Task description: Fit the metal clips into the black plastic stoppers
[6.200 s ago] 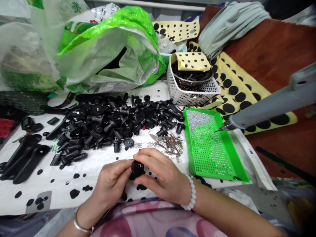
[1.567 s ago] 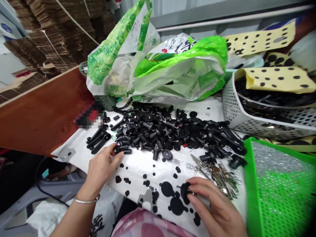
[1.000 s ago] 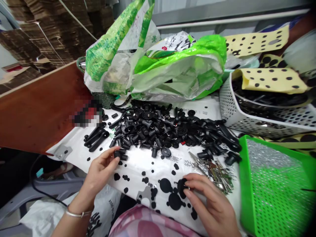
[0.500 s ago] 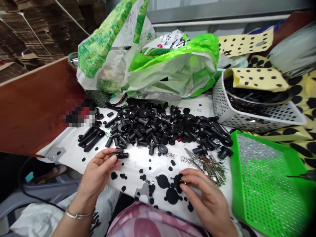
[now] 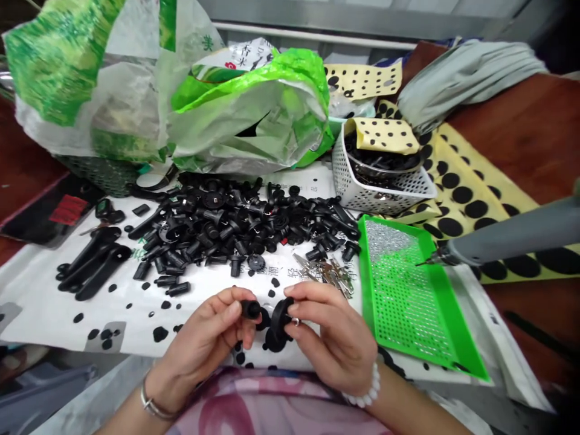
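Note:
Near the table's front edge, my left hand (image 5: 211,329) pinches a small black plastic cylinder (image 5: 251,309) between thumb and fingers, its end turned toward my right hand. My right hand (image 5: 338,335) grips a round black plastic disc (image 5: 281,314) on edge; a shiny metal bit sticks out beside the thumb. A narrow gap separates the two parts. Beyond my hands spreads a heap of black plastic parts (image 5: 222,223). Flat metal pieces (image 5: 333,275) lie in a small pile just past my right hand.
On the right stands a green perforated tray (image 5: 389,314) with many tiny silvery pieces, a grey power screwdriver (image 5: 512,232) over it. Behind are a white basket (image 5: 380,196) and green-white plastic bags (image 5: 254,133). Black handles (image 5: 97,266) lie at left.
The camera has turned to the right. My left hand has come away from the parts heap with the black cylinder, and my hands have drawn close together. The disc is still in my right hand.

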Available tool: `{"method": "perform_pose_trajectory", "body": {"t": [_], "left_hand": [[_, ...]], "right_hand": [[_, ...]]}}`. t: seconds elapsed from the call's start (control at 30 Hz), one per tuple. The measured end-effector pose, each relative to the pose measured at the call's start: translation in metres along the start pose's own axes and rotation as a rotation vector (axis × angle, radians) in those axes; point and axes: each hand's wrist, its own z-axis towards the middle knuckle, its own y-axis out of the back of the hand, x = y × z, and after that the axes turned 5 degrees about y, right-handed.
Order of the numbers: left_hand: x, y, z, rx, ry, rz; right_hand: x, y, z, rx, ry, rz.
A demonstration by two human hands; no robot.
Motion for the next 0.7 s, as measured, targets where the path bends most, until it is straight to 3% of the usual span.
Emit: {"method": "perform_pose_trajectory", "body": {"t": [0.37,0.57,0.7], "left_hand": [[0.001,-0.003,-0.003,-0.011,0.101,0.086],[0.001,-0.004,-0.001,0.056,0.17,0.129],[0.0,-0.005,0.0,0.058,0.184,0.15]], "right_hand": [[0.0,0.009,0.012,0.169,0.138,-0.075],[-0.003,0.008,0.012,0.295,0.216,-0.106],[-0.007,0.004,0.011,0.278,0.148,-0.031]]}}
